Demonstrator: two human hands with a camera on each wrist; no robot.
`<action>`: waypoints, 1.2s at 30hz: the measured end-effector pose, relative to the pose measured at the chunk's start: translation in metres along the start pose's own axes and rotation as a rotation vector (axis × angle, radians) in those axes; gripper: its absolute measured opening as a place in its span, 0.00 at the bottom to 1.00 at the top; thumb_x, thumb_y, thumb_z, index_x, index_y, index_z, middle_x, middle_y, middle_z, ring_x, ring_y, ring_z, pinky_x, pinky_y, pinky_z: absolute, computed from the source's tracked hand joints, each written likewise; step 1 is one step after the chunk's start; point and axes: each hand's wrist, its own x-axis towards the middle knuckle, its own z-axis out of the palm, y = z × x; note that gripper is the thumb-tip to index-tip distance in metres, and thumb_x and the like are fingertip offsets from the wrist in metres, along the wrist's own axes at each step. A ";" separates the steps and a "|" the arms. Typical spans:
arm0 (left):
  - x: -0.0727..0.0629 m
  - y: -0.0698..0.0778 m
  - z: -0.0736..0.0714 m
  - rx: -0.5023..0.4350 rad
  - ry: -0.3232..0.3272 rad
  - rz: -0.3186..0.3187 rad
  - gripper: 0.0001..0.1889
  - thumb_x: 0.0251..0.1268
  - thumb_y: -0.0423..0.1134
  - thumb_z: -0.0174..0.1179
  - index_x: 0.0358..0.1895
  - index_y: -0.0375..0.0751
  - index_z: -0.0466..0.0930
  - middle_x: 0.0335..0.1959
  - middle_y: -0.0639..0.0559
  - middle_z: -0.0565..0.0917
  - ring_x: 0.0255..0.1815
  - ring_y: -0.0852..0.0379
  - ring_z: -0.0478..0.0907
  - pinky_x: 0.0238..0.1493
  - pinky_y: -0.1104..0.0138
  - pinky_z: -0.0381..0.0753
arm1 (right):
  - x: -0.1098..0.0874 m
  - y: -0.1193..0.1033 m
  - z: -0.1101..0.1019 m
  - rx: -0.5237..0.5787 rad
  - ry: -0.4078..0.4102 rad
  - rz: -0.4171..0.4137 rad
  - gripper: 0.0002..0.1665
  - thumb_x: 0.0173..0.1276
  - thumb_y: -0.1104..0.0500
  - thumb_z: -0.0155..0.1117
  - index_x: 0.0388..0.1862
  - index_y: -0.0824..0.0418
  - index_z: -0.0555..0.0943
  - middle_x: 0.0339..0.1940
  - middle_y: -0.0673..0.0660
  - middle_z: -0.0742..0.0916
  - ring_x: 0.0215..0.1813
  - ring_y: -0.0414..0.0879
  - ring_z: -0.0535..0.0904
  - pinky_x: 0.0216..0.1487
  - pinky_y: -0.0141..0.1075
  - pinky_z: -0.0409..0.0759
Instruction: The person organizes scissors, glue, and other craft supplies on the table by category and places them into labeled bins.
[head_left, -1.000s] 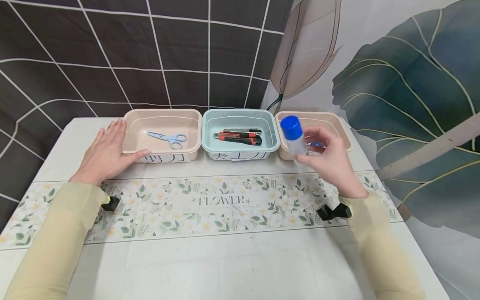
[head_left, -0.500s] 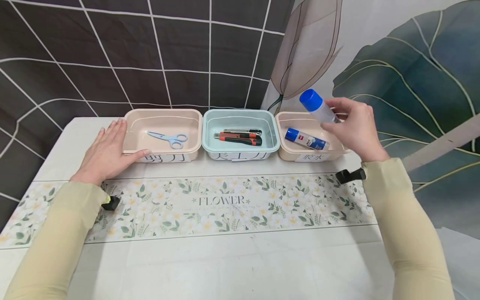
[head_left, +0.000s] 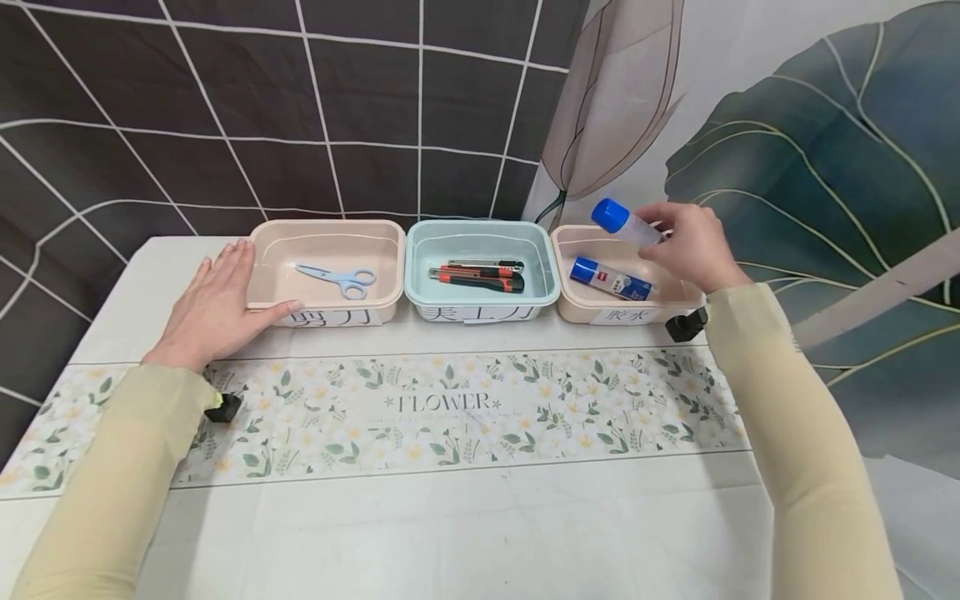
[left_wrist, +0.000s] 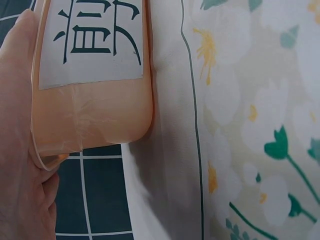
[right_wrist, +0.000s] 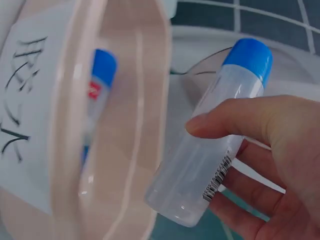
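At the left, my left hand [head_left: 210, 304] lies along the pink bin [head_left: 337, 237] that contains light-blue scissors [head_left: 352, 279]. Its fingers are extended at the bin's side, and the thumb reaches the front rim. On the right, my right hand [head_left: 697, 242] holds a clear, blue-capped glue bottle [right_wrist: 200, 150] between thumb and fingers. The bottle tilts over the right pink bin [head_left: 573, 310], with its cap toward the upper left in the head view. Another blue-capped glue bottle [head_left: 611, 279], with a printed label, lies inside that bin.
Between the pink bins stands a light-blue bin [head_left: 487, 237] holding several utility knives [head_left: 480, 277]. Each bin has a paper label in front. A flower-patterned strip [head_left: 450, 417] crosses the white tablecloth [head_left: 465, 533]. A dark tiled backdrop [head_left: 360, 92] hangs behind.
My right hand has lifted the glue bottle up and rightward over the right bin, then lowered it slightly. The bottle lying there has come into full view. My left hand stays put.
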 end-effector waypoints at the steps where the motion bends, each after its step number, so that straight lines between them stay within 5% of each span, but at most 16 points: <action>1: 0.000 0.000 0.000 0.000 -0.001 -0.001 0.60 0.67 0.72 0.52 0.80 0.28 0.34 0.81 0.30 0.40 0.82 0.40 0.33 0.80 0.51 0.28 | 0.002 0.003 0.003 -0.007 -0.015 -0.003 0.32 0.67 0.65 0.71 0.71 0.60 0.77 0.62 0.66 0.81 0.59 0.63 0.75 0.62 0.60 0.78; 10: -0.001 0.000 0.000 -0.002 0.014 0.005 0.61 0.67 0.72 0.53 0.81 0.28 0.34 0.81 0.30 0.41 0.82 0.40 0.34 0.80 0.51 0.29 | 0.010 0.021 0.025 0.039 -0.132 0.153 0.35 0.71 0.66 0.68 0.76 0.55 0.72 0.68 0.64 0.76 0.60 0.63 0.71 0.65 0.57 0.76; 15: -0.001 0.000 0.000 -0.003 0.009 0.007 0.60 0.68 0.72 0.52 0.80 0.27 0.34 0.81 0.30 0.41 0.82 0.37 0.36 0.80 0.53 0.27 | 0.012 0.026 0.033 0.044 -0.163 0.165 0.35 0.71 0.69 0.67 0.76 0.58 0.72 0.69 0.65 0.75 0.59 0.63 0.74 0.66 0.58 0.73; 26: -0.003 0.001 -0.001 -0.006 0.001 0.002 0.60 0.68 0.72 0.52 0.80 0.27 0.34 0.81 0.30 0.40 0.82 0.38 0.35 0.80 0.53 0.27 | 0.008 0.018 0.025 0.079 -0.125 0.194 0.30 0.77 0.60 0.63 0.76 0.54 0.72 0.70 0.65 0.73 0.62 0.64 0.70 0.60 0.59 0.77; 32: -0.003 0.001 0.000 -0.005 0.000 0.003 0.60 0.68 0.72 0.51 0.80 0.28 0.33 0.81 0.30 0.40 0.82 0.38 0.35 0.80 0.53 0.27 | 0.010 0.015 0.019 0.053 -0.130 0.129 0.37 0.73 0.44 0.66 0.76 0.59 0.71 0.70 0.67 0.74 0.64 0.64 0.69 0.68 0.60 0.71; 36: -0.003 0.001 0.000 -0.004 -0.004 0.004 0.60 0.68 0.72 0.51 0.80 0.28 0.33 0.81 0.30 0.40 0.82 0.38 0.35 0.80 0.53 0.26 | 0.011 0.015 0.016 0.050 -0.101 0.071 0.38 0.72 0.43 0.67 0.73 0.62 0.74 0.69 0.68 0.76 0.66 0.64 0.70 0.70 0.62 0.68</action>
